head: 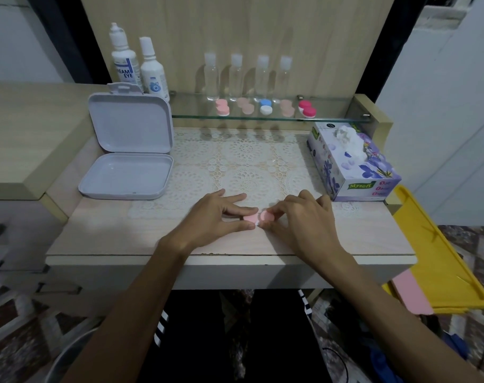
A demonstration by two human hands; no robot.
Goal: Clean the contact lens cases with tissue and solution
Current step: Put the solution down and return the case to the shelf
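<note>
A pale wood-grain desk (102,233) with a matt, smooth top carries a lace-patterned mat (243,164) at its middle. At the left edge, an open lilac box (127,150) looks like smooth matt plastic. At the right edge sits a glossy printed cardboard tissue box (354,167) with soft crumpled paper. Along the back edge runs a clear glass shelf (332,110) with translucent plastic bottles (211,76).

Pale wood-grain desk (102,233) under both hands, lace mat (243,161) just beyond them. Matching back panel (262,29) further off, glass shelf (332,117) across it. Drawer unit (19,244) left, yellow tray (439,258) right.
</note>
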